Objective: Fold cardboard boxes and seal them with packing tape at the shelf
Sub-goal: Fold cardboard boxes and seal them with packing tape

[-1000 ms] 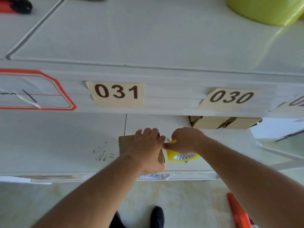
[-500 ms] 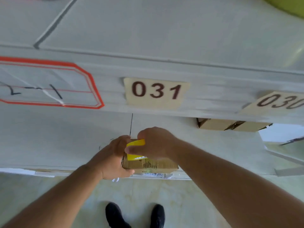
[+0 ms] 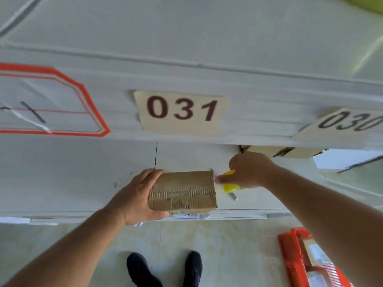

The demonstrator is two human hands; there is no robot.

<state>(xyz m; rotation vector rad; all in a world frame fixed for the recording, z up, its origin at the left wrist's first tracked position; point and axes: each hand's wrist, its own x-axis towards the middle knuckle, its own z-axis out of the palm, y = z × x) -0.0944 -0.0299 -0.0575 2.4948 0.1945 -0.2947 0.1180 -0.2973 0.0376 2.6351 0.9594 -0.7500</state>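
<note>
Your left hand [image 3: 136,197] grips the left end of the cardboard box [image 3: 183,190]: the fingers curl over its far top corner and the thumb runs under its near bottom edge, so the box sits clamped in the span of the hand. Your right hand [image 3: 248,170] is closed around a yellow tape dispenser [image 3: 229,183], holding it just beside the right end of the box. The thumb points left and its tip touches, or nearly touches, the box's upper right corner. A thin strip of clear tape seems to bridge from the dispenser to that corner, though it is too faint to be sure.

The box lies on the lower shelf [image 3: 62,179], close to the front edge, below the label reading 031 [image 3: 182,110]. Its long axis runs left to right, parallel to the shelf edge. The side facing you is torn, with the ribbed inner layer showing.

Further right under the upper shelf sit more cardboard boxes [image 3: 284,152], beneath the label 030 [image 3: 350,121]. On the floor you can see your two black shoes [image 3: 165,270] and, at the right, an orange crate [image 3: 306,262].
</note>
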